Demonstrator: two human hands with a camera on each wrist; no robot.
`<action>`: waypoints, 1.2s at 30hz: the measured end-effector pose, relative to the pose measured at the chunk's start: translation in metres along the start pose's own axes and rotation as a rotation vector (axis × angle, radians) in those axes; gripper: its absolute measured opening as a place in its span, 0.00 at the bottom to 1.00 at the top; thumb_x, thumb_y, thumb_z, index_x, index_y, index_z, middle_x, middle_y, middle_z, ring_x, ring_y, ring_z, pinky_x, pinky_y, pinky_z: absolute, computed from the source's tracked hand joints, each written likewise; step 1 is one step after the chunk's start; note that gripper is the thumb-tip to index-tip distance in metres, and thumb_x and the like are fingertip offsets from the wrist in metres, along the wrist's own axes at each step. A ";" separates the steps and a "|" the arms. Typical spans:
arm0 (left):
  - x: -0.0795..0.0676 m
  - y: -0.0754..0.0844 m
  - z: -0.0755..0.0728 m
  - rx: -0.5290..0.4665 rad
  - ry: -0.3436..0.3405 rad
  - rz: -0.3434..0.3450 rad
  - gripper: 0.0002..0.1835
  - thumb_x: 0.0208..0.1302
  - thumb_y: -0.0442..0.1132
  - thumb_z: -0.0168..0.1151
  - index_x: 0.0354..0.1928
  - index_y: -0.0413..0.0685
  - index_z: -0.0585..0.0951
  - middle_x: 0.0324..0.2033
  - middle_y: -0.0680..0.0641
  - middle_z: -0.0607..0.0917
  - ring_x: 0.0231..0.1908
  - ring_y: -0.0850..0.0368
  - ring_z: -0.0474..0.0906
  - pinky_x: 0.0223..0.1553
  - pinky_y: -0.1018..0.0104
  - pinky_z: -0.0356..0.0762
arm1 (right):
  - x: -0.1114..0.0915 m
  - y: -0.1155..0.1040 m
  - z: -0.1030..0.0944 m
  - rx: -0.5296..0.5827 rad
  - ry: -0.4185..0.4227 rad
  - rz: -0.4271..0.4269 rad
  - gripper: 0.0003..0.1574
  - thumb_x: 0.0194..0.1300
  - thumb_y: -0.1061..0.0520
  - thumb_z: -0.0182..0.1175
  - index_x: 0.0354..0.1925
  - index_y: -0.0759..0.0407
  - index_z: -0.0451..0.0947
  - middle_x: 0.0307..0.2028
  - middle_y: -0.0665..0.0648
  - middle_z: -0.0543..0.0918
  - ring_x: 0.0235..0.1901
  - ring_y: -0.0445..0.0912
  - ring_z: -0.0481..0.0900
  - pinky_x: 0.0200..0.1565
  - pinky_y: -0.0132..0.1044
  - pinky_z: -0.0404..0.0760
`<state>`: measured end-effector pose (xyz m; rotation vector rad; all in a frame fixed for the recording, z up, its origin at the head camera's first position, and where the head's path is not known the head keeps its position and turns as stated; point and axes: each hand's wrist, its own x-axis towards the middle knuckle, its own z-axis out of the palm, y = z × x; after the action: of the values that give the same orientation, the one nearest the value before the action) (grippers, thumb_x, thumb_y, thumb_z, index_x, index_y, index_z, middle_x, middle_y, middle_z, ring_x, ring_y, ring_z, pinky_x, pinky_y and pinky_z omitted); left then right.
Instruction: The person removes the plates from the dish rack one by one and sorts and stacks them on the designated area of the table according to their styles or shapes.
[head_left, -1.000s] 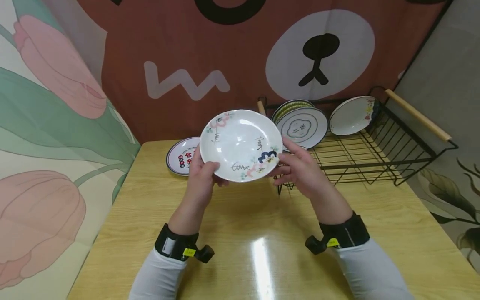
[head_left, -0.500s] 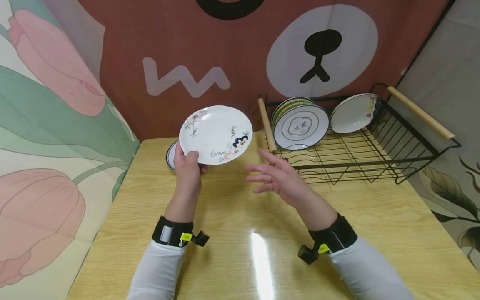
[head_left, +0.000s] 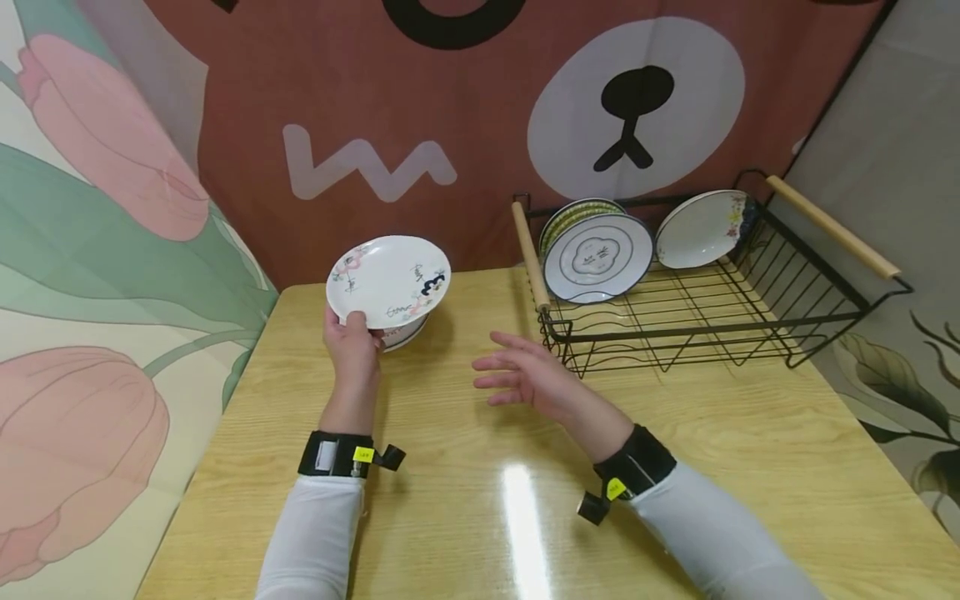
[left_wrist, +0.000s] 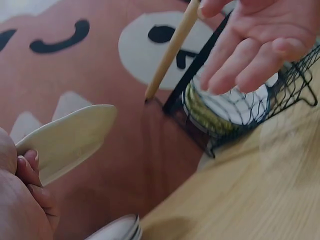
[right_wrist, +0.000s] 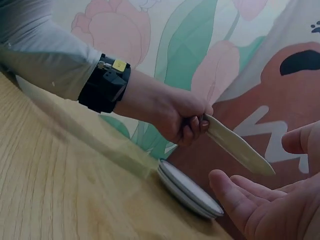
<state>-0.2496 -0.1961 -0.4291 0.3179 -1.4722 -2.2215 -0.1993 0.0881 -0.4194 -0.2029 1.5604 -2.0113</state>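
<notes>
A white oval plate [head_left: 390, 279] with floral and script decoration is pinched at its near left rim by my left hand [head_left: 352, 350], thumb on top and fingers beneath. It hangs in the air above a small stack of plates [head_left: 405, 333] on the table, hiding most of it. In the right wrist view a gap shows between the held plate [right_wrist: 240, 147] and the stacked plates [right_wrist: 187, 190]. My right hand [head_left: 525, 375] hovers over the table in front of the rack with its fingers spread, holding nothing.
A black wire dish rack [head_left: 712, 325] with wooden handles stands at the right. Patterned plates [head_left: 596, 258] lean at its left end, and a floral bowl-like dish [head_left: 697, 229] leans at its back right. A bear-print cloth [head_left: 360, 83] hangs behind the table [head_left: 450, 483].
My right hand has let go of the oval plate and moved slightly left and nearer. The left hand has carried the plate leftward over the stack.
</notes>
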 end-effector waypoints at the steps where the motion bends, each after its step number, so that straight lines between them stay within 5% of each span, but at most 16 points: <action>1: 0.003 -0.003 -0.003 -0.002 0.014 -0.006 0.37 0.67 0.26 0.42 0.76 0.64 0.67 0.40 0.45 0.86 0.14 0.61 0.70 0.13 0.73 0.66 | 0.001 0.002 -0.001 0.003 0.005 0.006 0.43 0.79 0.52 0.47 0.83 0.55 0.43 0.71 0.72 0.70 0.54 0.53 0.88 0.51 0.45 0.88; 7: 0.015 -0.019 -0.018 -0.005 0.084 -0.036 0.36 0.70 0.27 0.41 0.77 0.63 0.65 0.58 0.40 0.81 0.14 0.62 0.71 0.13 0.72 0.68 | 0.007 0.010 -0.005 -0.002 0.032 0.036 0.41 0.80 0.53 0.46 0.83 0.55 0.44 0.70 0.71 0.72 0.54 0.54 0.87 0.50 0.44 0.89; 13: 0.023 -0.034 -0.033 0.053 0.150 -0.122 0.32 0.77 0.33 0.41 0.78 0.69 0.63 0.68 0.46 0.76 0.16 0.62 0.71 0.18 0.71 0.72 | 0.009 0.012 -0.007 -0.002 0.034 0.054 0.41 0.80 0.53 0.47 0.83 0.53 0.45 0.71 0.71 0.71 0.52 0.53 0.88 0.51 0.45 0.88; 18: 0.027 -0.041 -0.042 0.066 0.168 -0.193 0.31 0.78 0.36 0.43 0.76 0.78 0.65 0.60 0.46 0.82 0.16 0.62 0.72 0.14 0.72 0.67 | 0.010 0.013 -0.010 0.009 0.038 0.052 0.41 0.79 0.53 0.47 0.83 0.52 0.46 0.71 0.72 0.71 0.49 0.51 0.89 0.51 0.44 0.88; 26: 0.030 -0.046 -0.045 0.104 0.191 -0.236 0.31 0.78 0.36 0.43 0.75 0.78 0.66 0.45 0.46 0.87 0.14 0.62 0.71 0.12 0.72 0.64 | 0.013 0.014 -0.013 0.006 0.048 0.051 0.40 0.79 0.54 0.47 0.82 0.53 0.47 0.69 0.74 0.72 0.47 0.52 0.90 0.51 0.45 0.88; 36: 0.031 -0.048 -0.047 0.112 0.190 -0.277 0.31 0.78 0.37 0.43 0.76 0.77 0.65 0.49 0.46 0.85 0.15 0.63 0.70 0.12 0.72 0.64 | 0.011 0.013 -0.011 -0.004 0.056 0.053 0.39 0.80 0.54 0.46 0.82 0.54 0.48 0.69 0.76 0.71 0.44 0.49 0.90 0.45 0.40 0.90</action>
<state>-0.2683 -0.2333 -0.4906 0.7904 -1.5278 -2.2448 -0.2088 0.0899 -0.4377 -0.1065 1.5879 -1.9890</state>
